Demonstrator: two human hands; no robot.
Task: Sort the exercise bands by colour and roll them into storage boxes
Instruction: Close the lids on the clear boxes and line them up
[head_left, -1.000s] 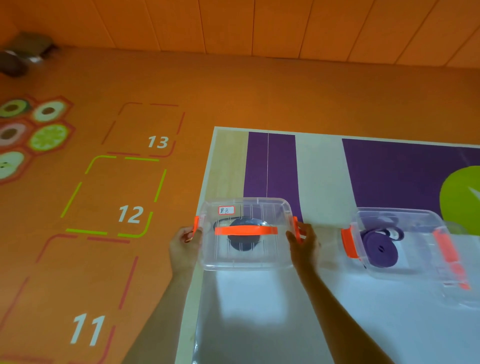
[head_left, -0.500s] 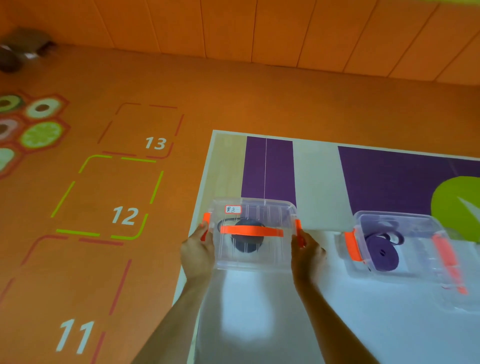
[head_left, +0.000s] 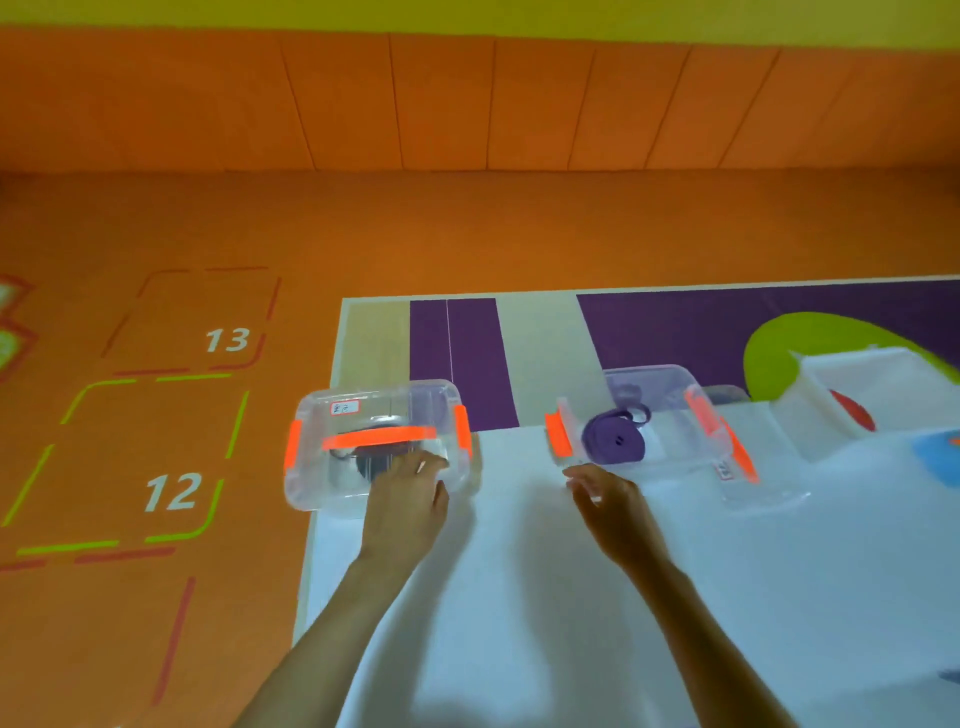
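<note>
A clear storage box with orange latches, an orange lid handle and a small label stands at the white table's left edge, overhanging it a little. A dark rolled band lies inside. My left hand rests its fingers against the box's near right side; the blur hides any grip. A second clear box to the right contains a rolled purple band. My right hand hovers just in front of that box's near left corner, fingers loosely spread, holding nothing.
A white open tub with something red in it stands at the far right, with a blue object at the frame edge. The white table lies over a purple and green mat. Orange floor with numbered squares lies to the left.
Both hands held the dark-band box by its sides; now it stands at the table's left edge. My right hand has let go and moved right toward the purple-band box. The view has tilted up.
</note>
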